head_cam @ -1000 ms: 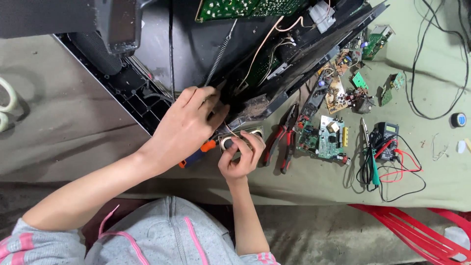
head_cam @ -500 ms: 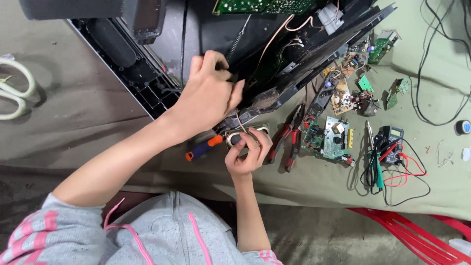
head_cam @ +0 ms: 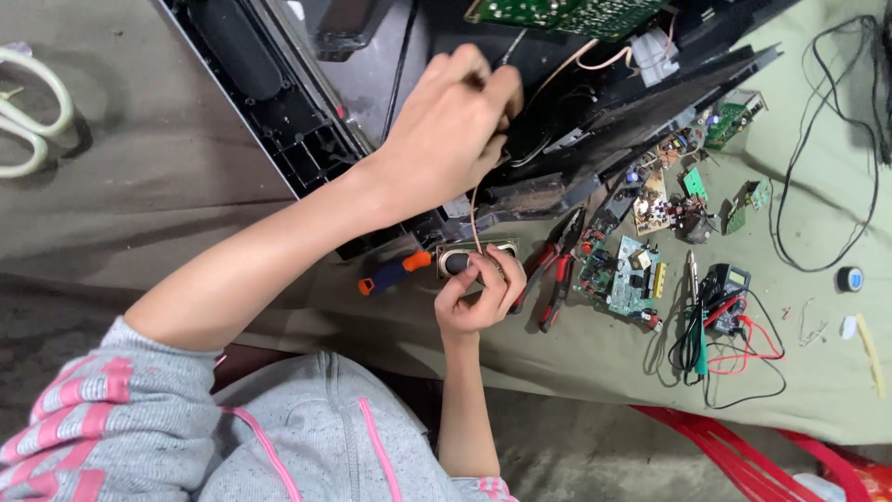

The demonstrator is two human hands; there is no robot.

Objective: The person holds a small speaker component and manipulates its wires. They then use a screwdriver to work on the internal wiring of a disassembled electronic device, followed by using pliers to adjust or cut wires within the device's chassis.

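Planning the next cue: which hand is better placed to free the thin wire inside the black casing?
Left hand, probably: its fingers already pinch at the thin wire inside the black casing. The right hand is busy gripping the small oval speaker.

Looks like an electronics repair workshop, informal setup w/ a cloth-covered bench (head_cam: 149,186). Evidence: an opened black TV casing (head_cam: 307,121) w/ green circuit board (head_cam: 557,13) exposed, loose boards & parts (head_cam: 632,274) scattered about, red-handled pliers (head_cam: 556,270), a screwdriver (head_cam: 395,273). Also a multimeter w/ red & black leads (head_cam: 725,297), soldering iron (head_cam: 695,307), tape roll (head_cam: 849,279), scissors (head_cam: 32,112).
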